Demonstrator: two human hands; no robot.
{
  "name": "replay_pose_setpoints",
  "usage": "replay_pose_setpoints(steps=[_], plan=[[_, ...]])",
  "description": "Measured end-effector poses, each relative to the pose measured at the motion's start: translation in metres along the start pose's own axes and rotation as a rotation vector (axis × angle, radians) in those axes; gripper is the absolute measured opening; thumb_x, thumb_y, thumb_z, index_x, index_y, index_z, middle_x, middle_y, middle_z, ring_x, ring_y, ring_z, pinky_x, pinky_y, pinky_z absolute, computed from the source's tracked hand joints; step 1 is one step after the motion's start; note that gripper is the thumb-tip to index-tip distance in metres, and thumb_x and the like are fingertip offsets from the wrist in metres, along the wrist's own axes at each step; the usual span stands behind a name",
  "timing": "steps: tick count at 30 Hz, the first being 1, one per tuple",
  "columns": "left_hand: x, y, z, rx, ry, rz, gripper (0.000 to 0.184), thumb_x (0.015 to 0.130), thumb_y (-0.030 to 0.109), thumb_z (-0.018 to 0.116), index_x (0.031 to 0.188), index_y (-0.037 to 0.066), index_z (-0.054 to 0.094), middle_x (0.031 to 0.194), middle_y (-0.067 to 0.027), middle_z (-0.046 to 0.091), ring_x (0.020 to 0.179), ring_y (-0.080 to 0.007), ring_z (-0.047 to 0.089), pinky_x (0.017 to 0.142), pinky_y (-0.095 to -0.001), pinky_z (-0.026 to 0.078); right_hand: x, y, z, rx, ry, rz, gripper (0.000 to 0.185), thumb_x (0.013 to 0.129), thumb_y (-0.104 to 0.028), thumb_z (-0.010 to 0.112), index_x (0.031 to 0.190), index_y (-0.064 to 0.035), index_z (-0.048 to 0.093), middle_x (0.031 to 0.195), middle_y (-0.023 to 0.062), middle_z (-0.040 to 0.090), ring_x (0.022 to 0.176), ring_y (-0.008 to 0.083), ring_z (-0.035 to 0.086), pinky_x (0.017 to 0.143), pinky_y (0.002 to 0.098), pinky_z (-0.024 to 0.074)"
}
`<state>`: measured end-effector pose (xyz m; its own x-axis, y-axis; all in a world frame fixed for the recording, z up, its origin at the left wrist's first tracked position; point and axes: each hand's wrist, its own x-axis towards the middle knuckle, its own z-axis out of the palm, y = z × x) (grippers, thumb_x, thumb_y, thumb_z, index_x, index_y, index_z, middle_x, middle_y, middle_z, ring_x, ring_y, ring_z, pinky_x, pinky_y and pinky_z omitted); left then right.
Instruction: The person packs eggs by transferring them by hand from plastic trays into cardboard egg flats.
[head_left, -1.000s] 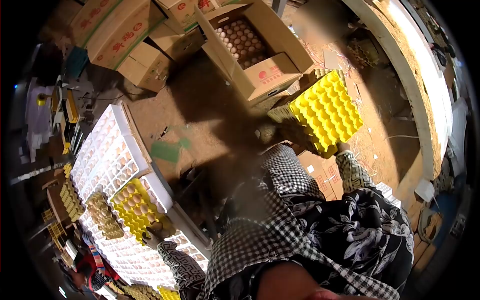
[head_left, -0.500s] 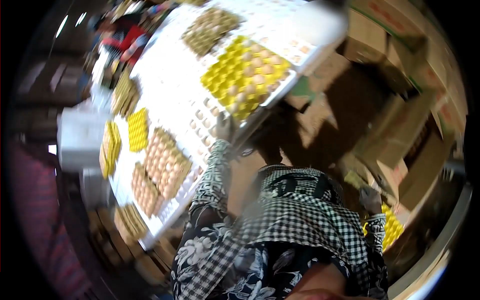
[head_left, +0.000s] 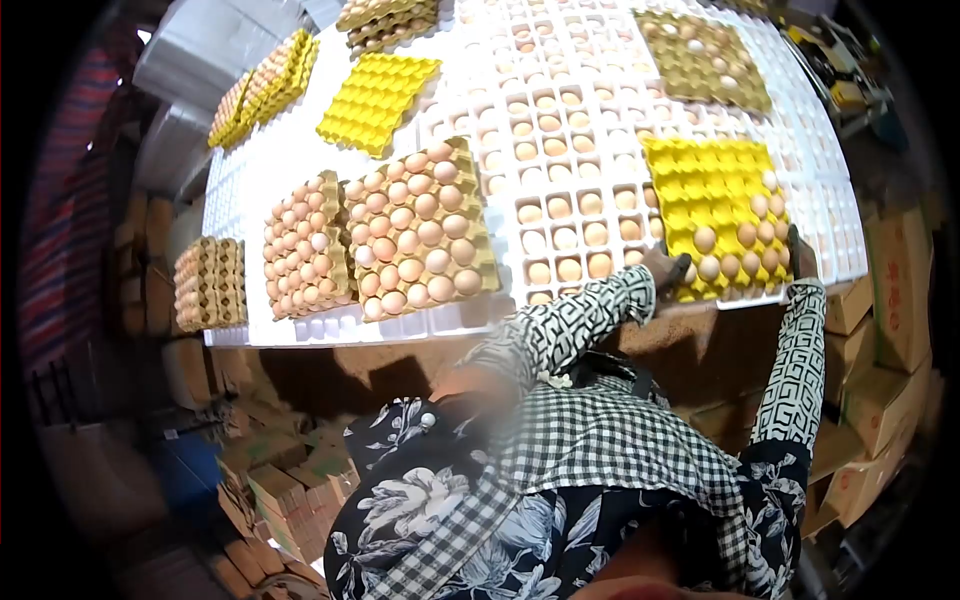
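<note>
A yellow tray (head_left: pixel 695 185) partly filled with brown eggs lies on top of white foam egg holders near the table's front edge. My left hand (head_left: pixel 668 270) grips its left front corner, fingers closed at the rim. At the tray's right front corner, my right hand (head_left: pixel 801 258) is closed around the edge, its fingers partly hidden. Left of my left hand, brown eggs sit in the square cells of a white foam holder (head_left: pixel 583 220). Behind the yellow tray is a brown pulp tray (head_left: pixel 705 65) with a few eggs.
Two full pulp trays of eggs (head_left: pixel 415 230) (head_left: pixel 305 245) stand left of centre. An empty yellow tray (head_left: pixel 378 100) lies behind them. More stacked trays (head_left: pixel 212 280) are at the left edge. Cardboard boxes (head_left: pixel 870 390) stand at the right, others (head_left: pixel 280 490) at lower left.
The view has swung round to the table. My right hand has left the yellow trays by the carton and now holds the table tray's right side; my left hand is at its left corner.
</note>
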<state>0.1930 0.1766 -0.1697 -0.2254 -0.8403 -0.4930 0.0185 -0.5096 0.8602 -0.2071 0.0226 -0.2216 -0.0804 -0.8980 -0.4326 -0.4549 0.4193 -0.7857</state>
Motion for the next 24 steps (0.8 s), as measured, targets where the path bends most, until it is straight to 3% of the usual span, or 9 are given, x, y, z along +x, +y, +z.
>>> replay_pose_setpoints(steps=[4, 6, 9, 10, 11, 15, 16, 22, 24], plan=[[-0.019, 0.0, 0.017, 0.096, 0.131, 0.23, 0.052, 0.089, 0.026, 0.061, 0.133, 0.002, 0.049, 0.118, -0.0169, 0.064, 0.104, -0.0241, 0.063, 0.083, -0.035, 0.053, -0.04, -0.026, -0.02, 0.043, 0.049, 0.032, 0.052, 0.092, -0.045, 0.062, 0.115, 0.0016, 0.067, 0.101, 0.0078, 0.068, 0.084, 0.0178, 0.062, 0.073, 0.0315, 0.0498], [-0.029, 0.022, 0.004, -0.012, 0.125, 0.104, 0.051, 0.086, 0.024, 0.065, 0.129, -0.001, 0.051, 0.116, -0.0179, 0.065, 0.103, -0.0239, 0.063, 0.087, -0.0353, 0.051, -0.074, -0.048, -0.012, 0.236, 0.077, 0.057, 0.05, 0.094, -0.043, 0.06, 0.114, 0.0025, 0.067, 0.105, 0.0076, 0.067, 0.088, 0.0167, 0.061, 0.08, 0.031, 0.0493], [-0.065, 0.055, -0.036, -0.078, 0.227, 0.371, 0.054, 0.085, 0.019, 0.068, 0.131, -0.002, 0.051, 0.111, -0.0176, 0.067, 0.098, -0.0225, 0.065, 0.085, -0.0324, 0.052, -0.14, -0.121, 0.024, 0.039, -0.051, -0.265, 0.04, 0.1, -0.031, 0.05, 0.121, 0.001, 0.062, 0.11, 0.0076, 0.066, 0.095, 0.018, 0.061, 0.084, 0.032, 0.0498], [-0.093, 0.08, -0.061, -0.058, 0.202, 0.348, 0.053, 0.086, 0.029, 0.063, 0.13, 0.002, 0.051, 0.113, -0.0211, 0.066, 0.106, -0.0339, 0.063, 0.093, -0.0401, 0.048, -0.142, -0.121, 0.032, 0.002, -0.094, -0.378, 0.037, 0.101, -0.027, 0.048, 0.123, 0.0012, 0.06, 0.115, 0.0075, 0.064, 0.1, 0.0183, 0.06, 0.088, 0.0324, 0.0491], [-0.098, 0.069, -0.078, -0.044, 0.248, 0.358, 0.053, 0.087, 0.029, 0.062, 0.131, 0.003, 0.051, 0.111, -0.0216, 0.067, 0.103, -0.0348, 0.064, 0.091, -0.0411, 0.049, -0.159, -0.142, 0.06, 0.285, -0.105, -0.246, 0.035, 0.101, -0.02, 0.043, 0.125, -0.0001, 0.058, 0.12, 0.0079, 0.063, 0.106, 0.0187, 0.059, 0.092, 0.0328, 0.0474], [-0.202, 0.088, -0.159, -0.266, 0.521, 0.372, 0.047, 0.092, 0.012, 0.055, 0.135, -0.005, 0.049, 0.125, -0.0153, 0.062, 0.109, -0.0214, 0.06, 0.097, -0.0333, 0.047, -0.196, -0.201, 0.168, 0.199, -0.288, -0.451, 0.039, 0.102, -0.018, 0.045, 0.134, 0.0036, 0.051, 0.132, 0.0103, 0.057, 0.117, 0.0198, 0.056, 0.102, 0.0338, 0.0452], [-0.232, 0.089, -0.184, -0.319, 0.584, 0.297, 0.045, 0.092, 0.011, 0.056, 0.134, -0.005, 0.051, 0.124, -0.0135, 0.063, 0.109, -0.0204, 0.06, 0.097, -0.0312, 0.047, -0.21, -0.222, 0.202, 0.503, -0.398, -0.262, 0.04, 0.103, -0.02, 0.047, 0.133, 0.0042, 0.051, 0.132, 0.0108, 0.057, 0.117, 0.0199, 0.056, 0.101, 0.0342, 0.0456], [-0.372, 0.047, -0.31, -0.071, 0.932, 0.42, 0.041, 0.093, 0.02, 0.057, 0.124, -0.007, 0.058, 0.113, -0.0104, 0.066, 0.097, -0.0175, 0.064, 0.087, -0.0305, 0.051, -0.279, -0.298, 0.376, 0.526, -0.647, -0.266, 0.033, 0.096, -0.016, 0.056, 0.124, 0.0032, 0.058, 0.113, 0.0075, 0.064, 0.1, 0.0153, 0.059, 0.089, 0.0294, 0.048], [-0.391, 0.0, -0.358, -0.073, 0.997, 0.221, 0.038, 0.097, 0.023, 0.058, 0.121, -0.006, 0.06, 0.109, -0.0108, 0.068, 0.095, -0.0178, 0.064, 0.085, -0.0306, 0.052, -0.284, -0.294, 0.422, 0.322, -0.576, -0.402, 0.029, 0.094, -0.013, 0.057, 0.117, 0.0029, 0.061, 0.102, 0.0085, 0.066, 0.091, 0.0147, 0.06, 0.082, 0.0296, 0.0486]])
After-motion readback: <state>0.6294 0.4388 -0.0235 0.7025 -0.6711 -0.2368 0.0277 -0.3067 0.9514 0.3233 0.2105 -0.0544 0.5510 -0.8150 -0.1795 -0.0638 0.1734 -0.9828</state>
